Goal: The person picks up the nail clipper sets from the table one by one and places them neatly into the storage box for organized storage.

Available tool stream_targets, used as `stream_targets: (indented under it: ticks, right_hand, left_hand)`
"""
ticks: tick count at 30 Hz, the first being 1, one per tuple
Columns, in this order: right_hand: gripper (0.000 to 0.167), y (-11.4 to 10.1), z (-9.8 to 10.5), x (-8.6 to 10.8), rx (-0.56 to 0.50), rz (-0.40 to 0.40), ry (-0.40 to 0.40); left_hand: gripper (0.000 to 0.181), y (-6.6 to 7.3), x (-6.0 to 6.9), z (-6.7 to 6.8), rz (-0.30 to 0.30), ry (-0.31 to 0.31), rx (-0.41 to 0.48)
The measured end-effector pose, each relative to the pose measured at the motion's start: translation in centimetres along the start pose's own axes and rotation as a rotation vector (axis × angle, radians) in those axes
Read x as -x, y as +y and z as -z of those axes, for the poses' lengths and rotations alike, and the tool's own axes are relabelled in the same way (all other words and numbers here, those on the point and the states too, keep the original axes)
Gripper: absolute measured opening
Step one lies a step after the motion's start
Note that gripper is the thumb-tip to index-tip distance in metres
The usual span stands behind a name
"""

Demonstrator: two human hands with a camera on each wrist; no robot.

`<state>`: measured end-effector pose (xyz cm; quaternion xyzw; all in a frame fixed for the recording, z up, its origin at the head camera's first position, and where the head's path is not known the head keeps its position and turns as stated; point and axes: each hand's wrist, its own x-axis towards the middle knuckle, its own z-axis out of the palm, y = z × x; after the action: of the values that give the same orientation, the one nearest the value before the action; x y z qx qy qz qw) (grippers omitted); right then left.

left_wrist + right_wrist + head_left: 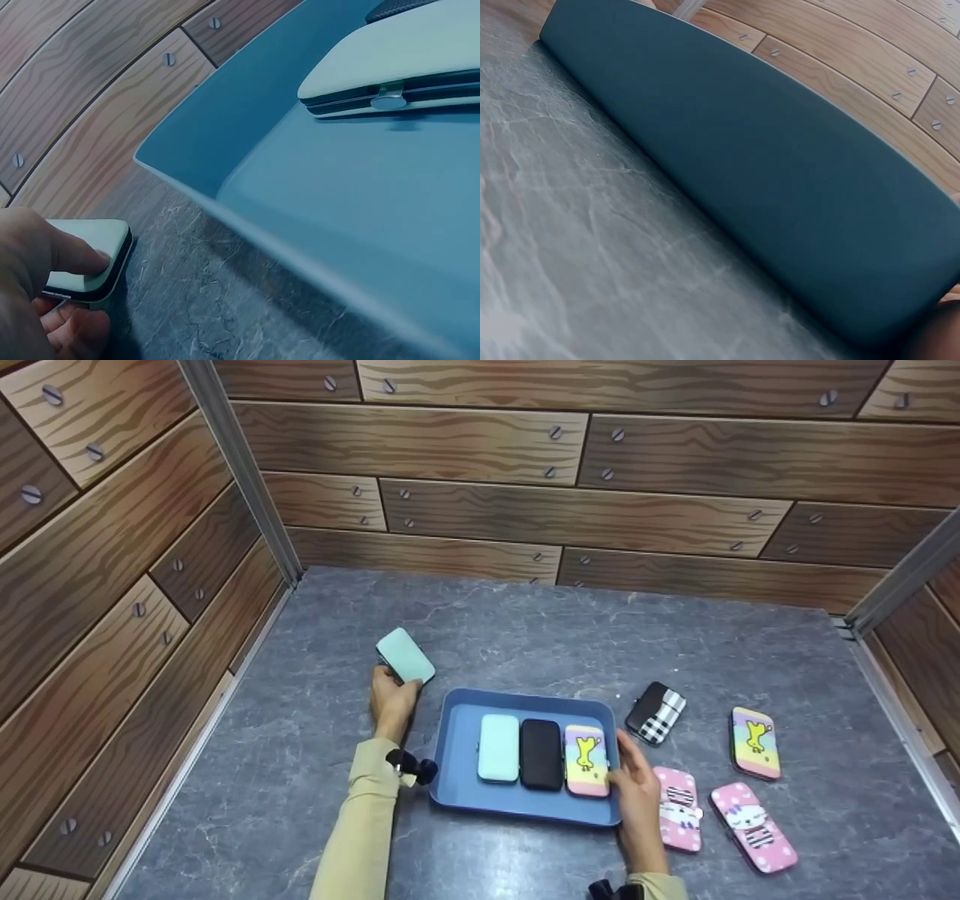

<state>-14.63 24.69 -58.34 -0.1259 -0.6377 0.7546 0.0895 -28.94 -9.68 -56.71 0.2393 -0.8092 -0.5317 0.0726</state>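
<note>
Mint case (406, 655) juts beyond the left grip (392, 701) pinching its near end; the right grip (637, 780) holds the tray (459, 754).

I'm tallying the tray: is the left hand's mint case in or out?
Out: the left hand holds the mint case beside the blue tray.

I have the left arm (355, 840) stretched forward along the left side of the blue tray (457, 765), the left hand (392, 706) just beside its far-left corner, thumb (79, 256) on top and fingers (81, 331) curled beneath in a pinch. With the right hand (637, 791) I grip the tray's right wall, thumb over the rim, fingers along the outside.
</note>
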Motion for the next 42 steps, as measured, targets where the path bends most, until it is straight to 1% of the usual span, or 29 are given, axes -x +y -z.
stream_targets:
  ticks: [3,6,13,17,23,26,29,33,37,42]
  right_hand:
    - [0.072,-0.1,0.0,0.0,-0.002,-0.009,-0.004]
    - [0.072,-0.2,0.0,0.0,-0.005,-0.014,-0.007]
    - [0.072,-0.3,0.0,-0.1,0.0,-0.017,-0.011]
    - [0.072,-0.2,0.0,0.0,-0.002,-0.023,-0.01]
    - [0.072,-0.1,0.0,0.0,-0.007,-0.024,-0.014]
    - [0.072,-0.1,0.0,-0.1,-0.007,-0.014,-0.012]
    - [0.071,-0.1,0.0,-0.1,0.002,-0.008,-0.008]
    - [0.072,-0.1,0.0,-0.1,0.0,-0.011,-0.006]
    - [0.072,-0.1,-0.1,0.0,-0.008,-0.014,-0.008]
    - [0.073,-0.1,-0.2,-0.1,0.0,-0.021,-0.01]
  left_hand:
    - [0.044,-0.2,0.0,0.0,-0.006,0.003,0.008]
    - [0.042,-0.3,-0.2,-0.2,-0.002,0.003,0.052]
    - [0.031,-0.1,-0.3,-0.1,0.041,-0.024,0.261]
    - [0.032,-0.1,-0.2,0.3,0.082,-0.05,0.329]
    - [0.038,-0.3,0.1,0.7,0.097,-0.071,0.465]
    - [0.038,-0.5,0.0,0.9,0.101,-0.08,0.478]
    - [0.04,-0.7,-0.2,0.9,0.107,-0.096,0.464]
    - [0.037,-0.8,-0.5,0.8,0.107,-0.107,0.464]
    - [0.033,-0.7,-0.3,0.9,0.103,-0.106,0.468]
    - [0.029,-0.7,-0.3,1.0,0.111,-0.109,0.502]
